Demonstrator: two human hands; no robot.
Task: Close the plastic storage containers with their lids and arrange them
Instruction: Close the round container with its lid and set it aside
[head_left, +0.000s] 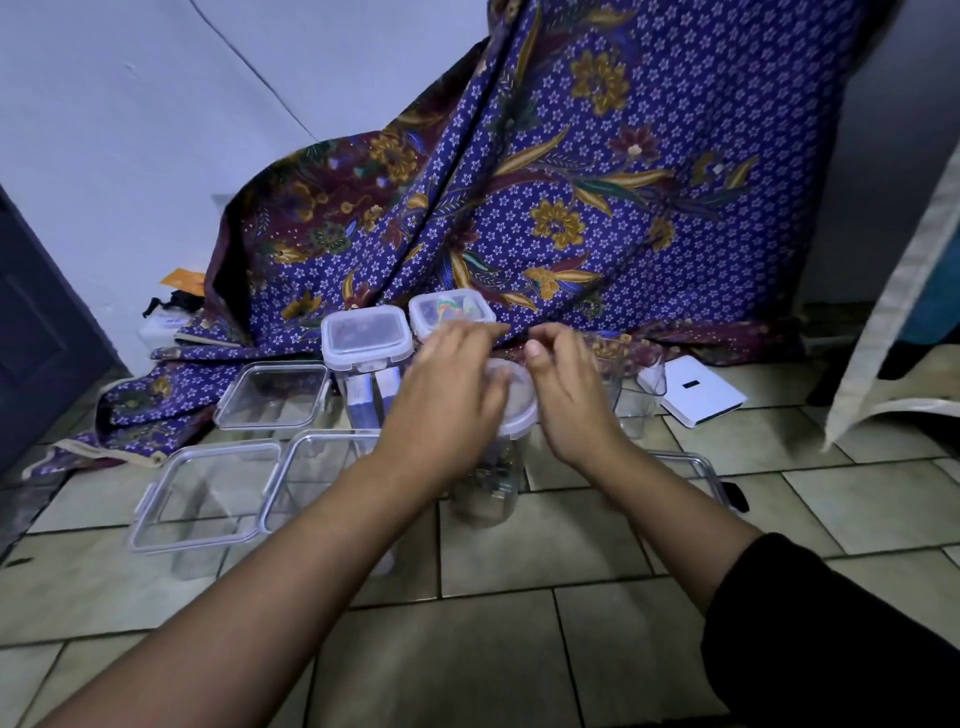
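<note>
A tall clear container (488, 483) stands on the tiled floor in the middle, with a white-rimmed lid (517, 400) on its top. My left hand (447, 389) lies over the lid's left side, fingers spread and blurred. My right hand (566, 384) hovers at the lid's right edge, fingers curled, thumb up. Behind stand two lidded containers, one at centre (366, 338) and one to its right (451, 312) with colourful contents. Three clear containers stand at the left: back (272, 395), front left (202, 499), front middle (322, 467).
A purple flowered cloth (571, 197) hangs behind and spills onto the floor. A white flat box (693, 389) lies at the right. Another clear container (636, 400) stands behind my right hand, and a clear rim (696, 467) shows at my right wrist. A dark door (36, 338) is left.
</note>
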